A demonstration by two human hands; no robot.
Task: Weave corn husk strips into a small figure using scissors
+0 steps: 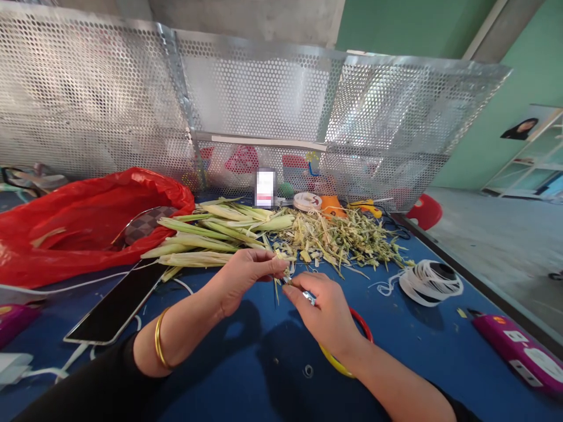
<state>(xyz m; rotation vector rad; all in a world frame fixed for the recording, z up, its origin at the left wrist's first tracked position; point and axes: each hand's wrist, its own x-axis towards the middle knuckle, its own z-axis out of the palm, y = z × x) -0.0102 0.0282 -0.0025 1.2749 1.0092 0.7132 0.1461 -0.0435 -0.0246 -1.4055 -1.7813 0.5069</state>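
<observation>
Head camera view: two bare hands work just in front of a stack of long pale-green husks [220, 234], the landmark for every place given here, which lies on a blue tabletop [211, 375]. The left hand [248, 272], near the stack's right front edge, pinches a small, pale, ragged plant piece [284, 259] between thumb and fingers. The right hand [321, 305], farther from the stack, is closed around a metal tool [309, 298]; its fingertips come up close to the piece, but whether they touch it cannot be told. A red and yellow loop [364, 325] shows beneath this hand, perhaps the tool's handles. Work appears partway along: to the right of the stack, just beside it, spreads a broad heap of short, shredded plant scraps [338, 234], which seem already handled, while the stack itself holds many long husks that look whole and yet to be dealt with. The piece between the hands looks unfinished, with loose strands hanging down. Left of the stack sits an open red plastic bag [94, 266]; well to the right and nearer the wearer stands a spool of white cord [428, 284], its loose end trailing toward the scraps.
</observation>
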